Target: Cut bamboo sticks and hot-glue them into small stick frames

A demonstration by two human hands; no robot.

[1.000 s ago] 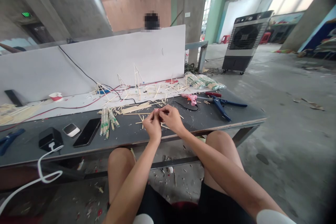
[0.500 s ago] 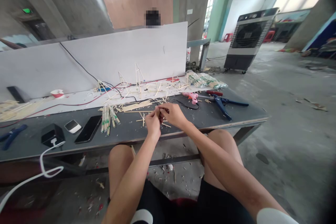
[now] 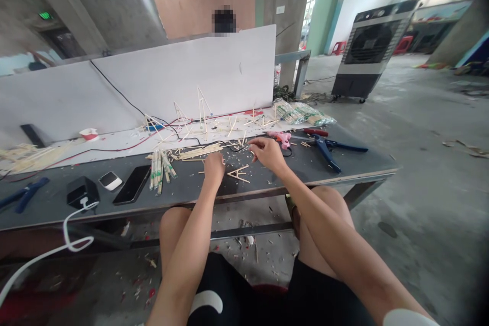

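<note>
Over the dark table (image 3: 298, 175), my left hand (image 3: 214, 167) is curled with its fingers drawn in, beside a pile of thin wooden sticks (image 3: 198, 153). What those fingers hold, if anything, is hidden. Farther right, my right hand (image 3: 267, 154) has its thumb and fingertips bent together in a pinch, near the pink glue gun (image 3: 282, 138). Whatever it pinches is too small to make out. Between the hands, an A-shaped frame of sticks (image 3: 238, 174) lies flat on the table.
Wrapped stick bundles (image 3: 156, 172), a black phone (image 3: 132, 185) and a black box with a white cable (image 3: 82, 192) lie left. Blue-handled pliers (image 3: 329, 155) and plastic-bagged sticks (image 3: 301, 112) are at right. Upright stick frames (image 3: 202, 112) stand before a white partition (image 3: 183, 71); a person's head shows behind it.
My hands, together half a second ago, have parted: the left moved left, the right moved right and up. The A-shaped stick frame between them is now in plain sight. The view shifted slightly.
</note>
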